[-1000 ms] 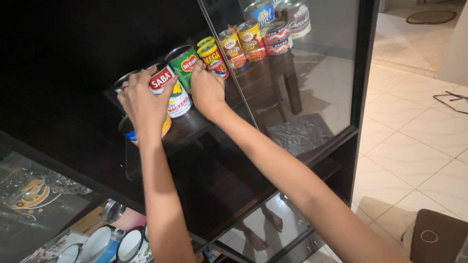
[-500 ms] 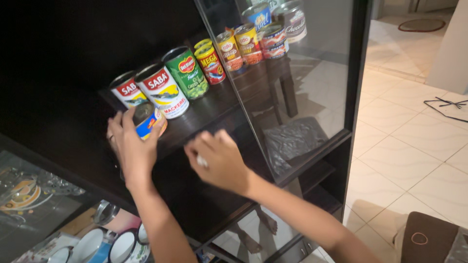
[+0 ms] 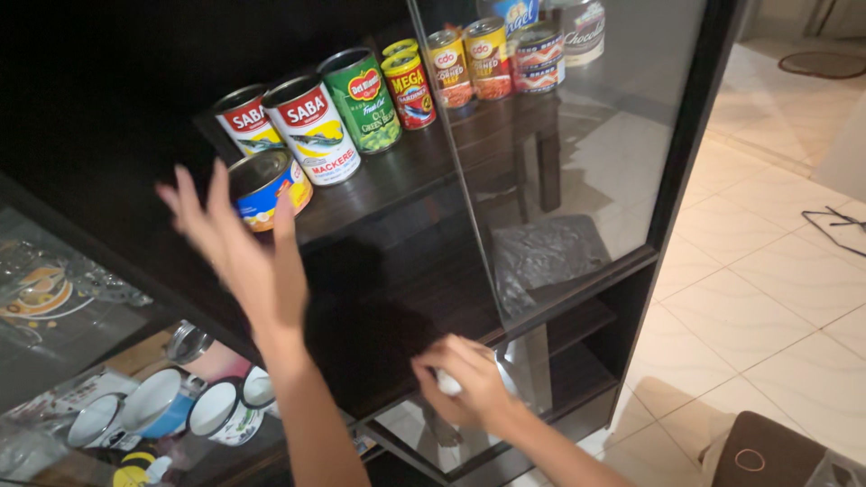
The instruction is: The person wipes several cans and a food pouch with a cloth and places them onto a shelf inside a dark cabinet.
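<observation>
- Left hand [image 3: 244, 248]: yours, raised in front of the shelf's front edge, fingers spread wide, holding nothing. It is just beside the blue-and-yellow can, not touching it as far as the view shows.
- Blue-and-yellow can [image 3: 267, 188]: short tin at the front edge of the dark shelf [image 3: 397, 180], toward its left end, tilted with its top facing you. It sits in front of the upright row, not in line with it.
- Right hand [image 3: 465, 383]: yours, low, well below the shelf near the cabinet's lower ledge, fingers curled loosely around something small and white. What it is, you cannot tell.
- Row along the shelf, upright, left to right: two red-and-white cans [image 3: 280, 122], a green can [image 3: 365, 95], a yellow-and-red can [image 3: 409, 86], then smaller yellow-topped cans [image 3: 469, 59] toward the right end, behind the glass.
- Progress, judged from the layout: most tins stand ranked; the short tilted tin looks set down but not squared up with the others.
- Glass door [image 3: 577, 144]: covers the right half of the shelf and blocks direct reach to the tins there.
- Below left: enamel mugs [image 3: 194, 410], white with dark rims, behind a lower glass panel.
- Right: pale tiled floor [image 3: 767, 271].
</observation>
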